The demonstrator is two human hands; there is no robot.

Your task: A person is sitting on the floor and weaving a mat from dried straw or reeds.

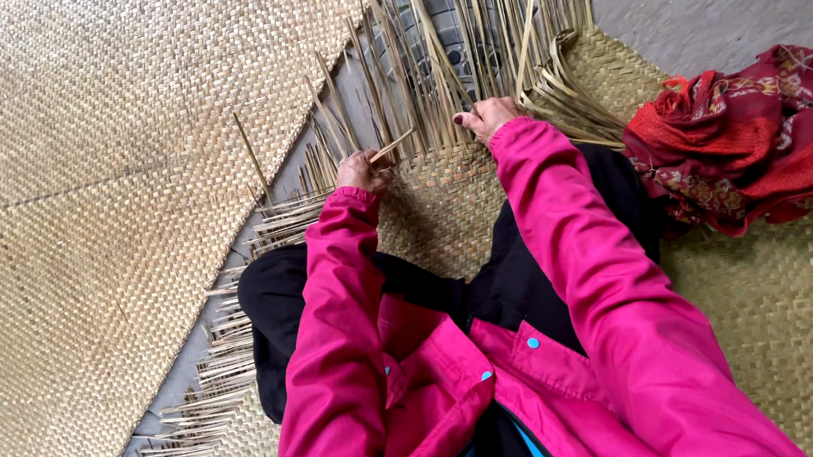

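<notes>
Now the left hand (362, 171) pinches a loose strip (392, 145) at the woven edge of the mat (444, 206). Just beside it, the right hand (487, 116) presses its fingers closed on upright strips (432, 69). A red cloth (761, 139) lies nearby.

The person wears a bright pink jacket (554, 343) with long sleeves, small turquoise snap buttons along its open front, a blue lining below the snaps, and black trousers (280, 298) beneath the jacket.
</notes>
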